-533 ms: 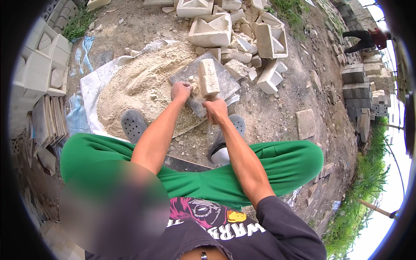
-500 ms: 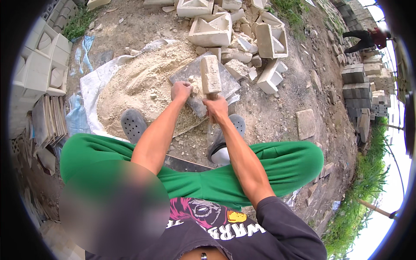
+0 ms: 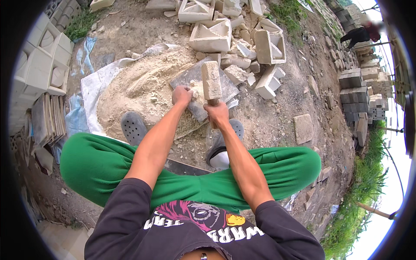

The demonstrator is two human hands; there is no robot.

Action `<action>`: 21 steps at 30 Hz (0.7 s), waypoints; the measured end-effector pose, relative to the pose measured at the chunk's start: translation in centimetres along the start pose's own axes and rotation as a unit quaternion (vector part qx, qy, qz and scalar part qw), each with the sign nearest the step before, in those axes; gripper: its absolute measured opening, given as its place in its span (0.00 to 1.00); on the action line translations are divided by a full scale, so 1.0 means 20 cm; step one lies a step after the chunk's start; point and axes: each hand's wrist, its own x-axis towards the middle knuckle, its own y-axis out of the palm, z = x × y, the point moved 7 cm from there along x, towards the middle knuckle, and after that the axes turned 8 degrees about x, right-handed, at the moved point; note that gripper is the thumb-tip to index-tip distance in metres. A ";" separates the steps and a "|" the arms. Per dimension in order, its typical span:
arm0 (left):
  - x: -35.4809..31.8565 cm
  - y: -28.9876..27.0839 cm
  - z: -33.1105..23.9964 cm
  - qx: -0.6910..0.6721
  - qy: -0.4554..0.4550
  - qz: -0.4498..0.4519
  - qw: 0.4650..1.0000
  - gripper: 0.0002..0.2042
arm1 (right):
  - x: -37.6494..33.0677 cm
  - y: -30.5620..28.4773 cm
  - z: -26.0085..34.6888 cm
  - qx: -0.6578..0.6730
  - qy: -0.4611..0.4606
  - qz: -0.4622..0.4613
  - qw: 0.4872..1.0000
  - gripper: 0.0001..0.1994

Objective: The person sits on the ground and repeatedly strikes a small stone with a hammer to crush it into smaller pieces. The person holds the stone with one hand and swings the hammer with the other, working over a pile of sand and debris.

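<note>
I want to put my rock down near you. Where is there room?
Bare dirt lies right of the hammer, between the broken blocks and the flat slab. Ahead, rubble crowds; left, the sand pile fills the sheet.

mallet tipped slightly rightward, right hand a touch lower

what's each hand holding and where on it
The right hand grips a mallet low on its handle. The left hand clasps a pale stone chunk on the flat slab.
</note>
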 end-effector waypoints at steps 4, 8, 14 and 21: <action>0.07 0.01 -0.09 0.053 0.038 -0.016 0.998 0.20 | -0.02 0.03 -0.13 -0.042 -0.054 -0.015 0.998 0.13; 0.12 0.02 -0.17 0.091 0.114 -0.021 0.989 0.26 | 0.04 0.04 -0.27 -0.081 0.116 0.056 0.988 0.24; 0.15 0.05 -0.26 0.140 0.167 0.090 0.972 0.25 | 0.04 -0.11 -0.05 0.051 0.122 0.021 0.991 0.13; 0.07 0.08 -0.29 0.169 0.217 0.068 0.959 0.25 | 0.02 -0.22 0.06 0.102 0.067 0.002 0.992 0.11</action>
